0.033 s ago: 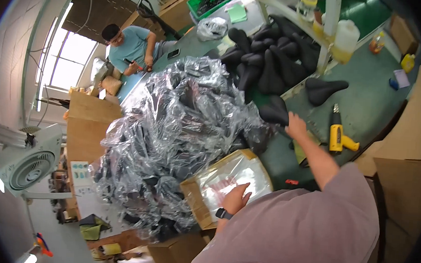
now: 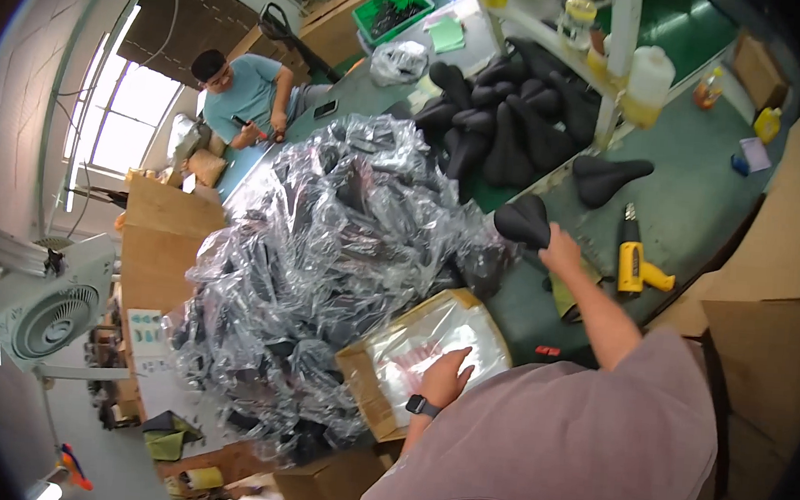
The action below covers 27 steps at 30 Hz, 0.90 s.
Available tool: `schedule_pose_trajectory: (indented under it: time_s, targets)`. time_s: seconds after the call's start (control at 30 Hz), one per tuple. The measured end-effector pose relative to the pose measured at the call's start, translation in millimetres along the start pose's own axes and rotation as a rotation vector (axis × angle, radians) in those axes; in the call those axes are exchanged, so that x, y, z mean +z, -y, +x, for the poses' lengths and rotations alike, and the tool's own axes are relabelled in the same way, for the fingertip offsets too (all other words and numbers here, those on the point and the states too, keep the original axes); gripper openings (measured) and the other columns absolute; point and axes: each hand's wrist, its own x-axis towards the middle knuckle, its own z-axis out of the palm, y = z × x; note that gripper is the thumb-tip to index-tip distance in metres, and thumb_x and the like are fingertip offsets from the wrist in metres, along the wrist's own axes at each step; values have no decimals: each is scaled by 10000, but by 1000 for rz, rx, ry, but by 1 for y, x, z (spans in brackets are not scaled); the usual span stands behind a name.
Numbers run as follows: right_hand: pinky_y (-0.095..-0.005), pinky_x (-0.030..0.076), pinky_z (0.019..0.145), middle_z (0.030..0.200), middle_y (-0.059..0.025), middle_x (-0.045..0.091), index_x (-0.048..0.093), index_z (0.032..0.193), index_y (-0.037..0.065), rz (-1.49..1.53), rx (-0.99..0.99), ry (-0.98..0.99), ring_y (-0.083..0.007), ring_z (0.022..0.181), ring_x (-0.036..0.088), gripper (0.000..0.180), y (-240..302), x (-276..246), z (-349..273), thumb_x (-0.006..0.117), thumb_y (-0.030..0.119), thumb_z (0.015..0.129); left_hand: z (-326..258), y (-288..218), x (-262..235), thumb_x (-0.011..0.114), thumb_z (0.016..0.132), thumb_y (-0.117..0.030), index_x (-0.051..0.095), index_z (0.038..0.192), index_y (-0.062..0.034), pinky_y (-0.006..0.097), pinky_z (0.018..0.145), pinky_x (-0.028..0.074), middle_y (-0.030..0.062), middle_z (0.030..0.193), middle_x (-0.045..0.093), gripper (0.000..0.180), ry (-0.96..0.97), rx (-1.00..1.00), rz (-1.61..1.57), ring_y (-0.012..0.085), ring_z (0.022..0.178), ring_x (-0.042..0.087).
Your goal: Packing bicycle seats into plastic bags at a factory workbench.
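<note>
The right arm [image 2: 604, 318] stretches forward and slants inward from the shoulder, its forearm bare. At its end the right hand [image 2: 561, 251] is closed in a grip, fingers curled, the wrist roughly in line with the forearm. Of the left arm [image 2: 416, 429], only a short part near the wrist shows past the trunk [image 2: 545, 431]. The left hand [image 2: 444, 380] sits close to the body, fingers loosely parted, well apart from the right hand.

Window [image 2: 124, 120] blown out, upper L; glare on bagged pile [image 2: 315, 253], boxed plastic [image 2: 484, 339]; edges bent, rim blk.
</note>
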Motion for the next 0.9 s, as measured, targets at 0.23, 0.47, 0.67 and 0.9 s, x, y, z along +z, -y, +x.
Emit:
schedule_pose_trajectory:
  time_s: [0.23,0.47,0.67,0.9]
  targets:
    - [-277,518,647,1033,-119,711,566,1516,32,1988,573,978,-154,762,617,656,17,-172,-175,676,530,1103,39,-24,-4,810,989,-250,742,1378,-150,462,954,622,127,1303,796,407,-156,181,-44,345,1161,766]
    - [-366,602,608,1280,-145,702,553,1484,66,1969,229,1205,-238,815,749,591,107,-237,-264,601,546,1144,23,-150,-53,843,953,-158,765,1275,-3,501,1039,599,178,1342,774,365,-856,553,-272,404,1232,738]
    - [-322,499,476,855,-124,658,623,1337,62,1015,-401,321,-213,586,637,720,137,-179,-326,443,729,1134,-5,-191,-61,757,986,-462,755,1346,-90,569,1312,367,119,1427,735,518,-435,830,-168,322,1482,590]
    - [-271,359,398,779,-114,505,423,1657,18,1529,440,1630,-144,451,415,951,145,-188,-324,381,796,1112,-3,-87,-108,595,1115,-433,710,1385,-131,481,1066,586,164,1474,686,420,-702,169,-130,382,1305,687]
